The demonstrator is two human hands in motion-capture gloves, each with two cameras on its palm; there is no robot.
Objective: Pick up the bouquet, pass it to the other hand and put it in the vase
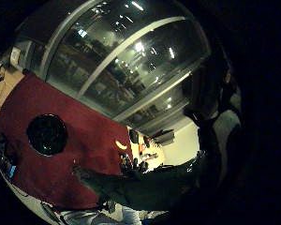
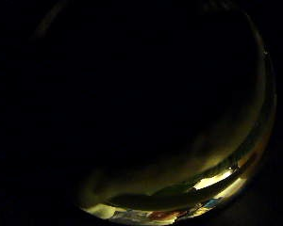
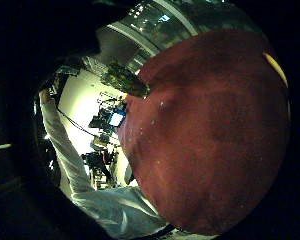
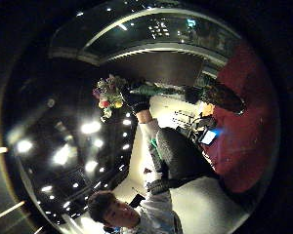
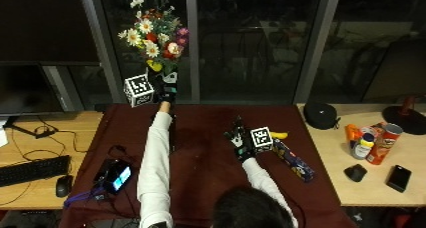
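In the outside view my left hand (image 5: 164,91) is raised high over the table's far edge and grips the bouquet (image 5: 153,30) of white, red, pink and yellow flowers, held upright. The right thumb side palm view shows the same bouquet (image 4: 107,97) in the gloved left hand (image 4: 136,102). Green stems (image 1: 131,187) run past the left palm. My right hand (image 5: 238,138) hovers low over the dark red cloth (image 5: 200,163), fingers spread, holding nothing. Just right of it a long dark patterned vase (image 5: 293,160) lies on its side; the right palm views also catch this vase (image 4: 219,97).
A yellow banana (image 5: 279,135) lies beside the vase. A small lit device (image 5: 116,175) sits at the cloth's left edge. Keyboard and mouse are on the left table; a black cap (image 5: 323,115), cans and a phone on the right one. A dark round shape (image 1: 47,134) shows over the cloth.
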